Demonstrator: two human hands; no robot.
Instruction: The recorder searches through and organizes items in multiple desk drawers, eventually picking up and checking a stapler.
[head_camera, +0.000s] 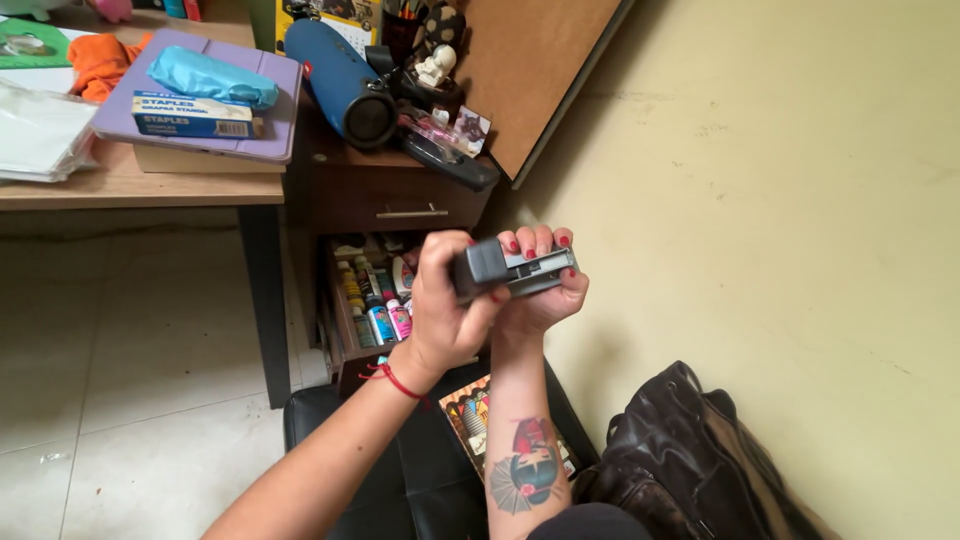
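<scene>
Both hands — left hand (440, 310), right hand (535, 290) — grip closed around grey stapler (510, 268) above open drawer (365, 300); staple box (190, 115) rests unopened on worktop (120, 185).

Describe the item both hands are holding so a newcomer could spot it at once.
Find the dark wooden cabinet against the yellow wall; its lower drawer is open, full of small bottles. Just in front of it, the left hand and right hand hold a dark grey stapler, the only grey metal tool there.
</scene>
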